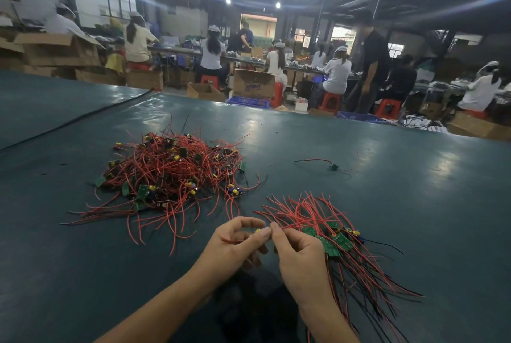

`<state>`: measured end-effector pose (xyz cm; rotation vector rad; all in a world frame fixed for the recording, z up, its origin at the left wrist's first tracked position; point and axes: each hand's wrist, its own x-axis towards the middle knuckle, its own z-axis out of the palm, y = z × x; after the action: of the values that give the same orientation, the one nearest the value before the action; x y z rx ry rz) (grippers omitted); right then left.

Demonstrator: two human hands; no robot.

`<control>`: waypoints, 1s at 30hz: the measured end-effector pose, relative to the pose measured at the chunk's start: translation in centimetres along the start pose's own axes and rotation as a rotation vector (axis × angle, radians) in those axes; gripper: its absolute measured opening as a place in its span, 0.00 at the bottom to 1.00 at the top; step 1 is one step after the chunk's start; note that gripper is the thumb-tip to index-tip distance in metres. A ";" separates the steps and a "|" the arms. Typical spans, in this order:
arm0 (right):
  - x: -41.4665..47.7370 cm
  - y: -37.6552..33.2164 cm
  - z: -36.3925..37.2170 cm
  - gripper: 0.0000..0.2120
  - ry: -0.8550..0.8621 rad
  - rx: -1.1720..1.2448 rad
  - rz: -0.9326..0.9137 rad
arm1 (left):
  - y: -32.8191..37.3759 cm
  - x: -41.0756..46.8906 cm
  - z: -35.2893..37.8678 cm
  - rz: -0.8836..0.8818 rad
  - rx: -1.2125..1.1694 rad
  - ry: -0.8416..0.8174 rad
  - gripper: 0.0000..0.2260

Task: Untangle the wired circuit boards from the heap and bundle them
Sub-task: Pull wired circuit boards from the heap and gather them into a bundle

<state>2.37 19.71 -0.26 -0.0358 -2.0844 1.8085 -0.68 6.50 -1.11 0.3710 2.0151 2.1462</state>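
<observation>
Near the desk's (pixel 387 204) front edge, the left hand (pixel 237 246) and right hand (pixel 298 262) each narrow their grip to a pinch on one red-wired circuit board (pixel 257 231), probably to straighten its leads. One tangled heap (pixel 171 171) lies mid-desk. One combed-out group (pixel 331 235), aligned for bundling, lies by the right hand, and one stray board (pixel 333 167) lies beyond it.

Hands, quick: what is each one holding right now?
Left hand: holds a wired circuit board, mostly hidden.
Right hand: pinches a red wire.
</observation>
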 end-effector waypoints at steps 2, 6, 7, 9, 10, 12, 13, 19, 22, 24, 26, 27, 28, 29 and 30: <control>0.0 -0.1 -0.2 0.17 0.008 -0.013 -0.029 | 0.1 -0.1 0.2 -0.020 0.037 -0.051 0.16; 0.0 0.0 -0.1 0.19 0.027 -0.005 -0.018 | 0.4 -0.4 0.5 0.008 0.017 -0.069 0.17; 0.1 0.1 -0.2 0.19 0.039 0.004 -0.011 | 0.4 -0.4 0.4 0.016 0.006 -0.063 0.17; 0.4 0.2 -0.4 0.17 0.081 0.044 0.035 | 0.6 -0.4 0.4 0.025 -0.009 -0.057 0.18; 0.5 0.3 -0.7 0.16 0.104 0.067 0.071 | 0.6 -0.5 0.5 0.024 -0.017 -0.063 0.17; 1.0 0.2 -1.4 0.14 0.148 0.099 0.136 | 0.8 -0.6 0.7 0.026 -0.023 -0.094 0.15; 1.2 0.2 -1.8 0.13 0.174 0.109 0.161 | 1.0 -0.6 0.8 0.027 -0.028 -0.109 0.15; 2.7 0.3 -4.8 0.15 0.363 0.260 0.237 | 1.8 -0.8 0.5 0.050 -0.064 -0.166 0.16; 2.3 0.1 -3.9 0.15 0.342 0.305 0.190 | 1.5 -0.9 0.4 0.053 -0.074 -0.164 0.16; 1.8 -0.2 -2.8 0.15 0.262 0.322 0.199 | 1.3 -0.8 0.4 0.047 -0.086 -0.132 0.15; 1.0 -0.4 -1.4 0.16 0.121 0.240 0.178 | 1.1 -0.6 0.4 0.035 -0.104 -0.110 0.16; 0.5 -0.5 -0.7 0.19 0.038 0.192 0.143 | 1.0 -0.6 0.4 0.035 -0.113 -0.109 0.17; 0.0 -0.6 0.0 0.21 -0.039 0.161 0.113 | 0.9 -0.6 0.5 0.036 -0.121 -0.106 0.17; -0.4 -0.8 0.5 0.22 -0.090 0.150 0.097 | 1.0 -0.6 0.5 0.036 -0.124 -0.099 0.16; -0.5 -0.8 0.8 0.22 -0.107 0.144 0.087 | 1.0 -0.6 0.5 0.037 -0.117 -0.090 0.15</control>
<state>2.81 18.67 0.28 0.0100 -2.0468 2.0498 0.10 6.73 -0.16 0.4822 1.8388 2.2145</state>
